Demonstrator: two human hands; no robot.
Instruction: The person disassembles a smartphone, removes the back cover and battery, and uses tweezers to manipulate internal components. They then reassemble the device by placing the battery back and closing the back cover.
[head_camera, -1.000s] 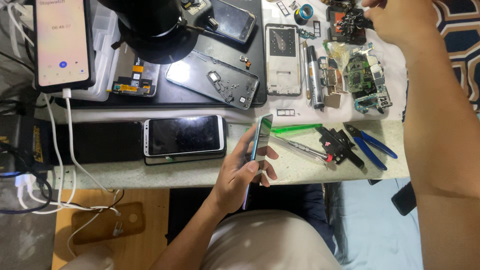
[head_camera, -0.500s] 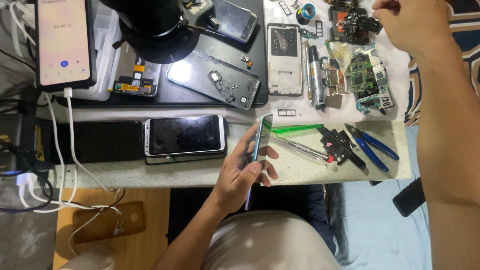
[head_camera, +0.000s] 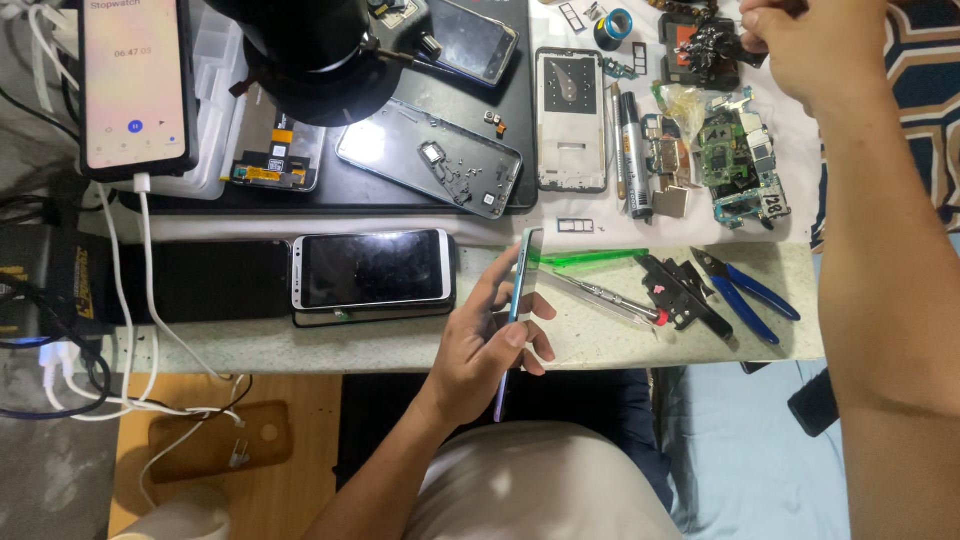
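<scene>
My left hand (head_camera: 487, 342) grips a thin blue-edged smartphone (head_camera: 522, 268) edge-on, upright over the front edge of the green work mat (head_camera: 610, 340). My right hand (head_camera: 812, 42) is stretched out to the far right corner, fingers closed beside a small black part (head_camera: 703, 46); whether it holds something I cannot make out. A white-framed phone (head_camera: 370, 268) lies screen-up just left of my left hand. Circuit boards (head_camera: 738, 165) sit below my right hand.
A black microscope base (head_camera: 318, 70) stands at the back, over a dark mat with a phone back cover (head_camera: 430, 160) and a white phone frame (head_camera: 571, 118). Blue-handled pliers (head_camera: 752, 291), a screwdriver (head_camera: 600, 296) and green tweezers (head_camera: 595, 258) lie at right. A charging phone (head_camera: 134, 85) stands far left.
My right hand has drifted slightly right and back near the black part. My left hand keeps the phone in about the same place.
</scene>
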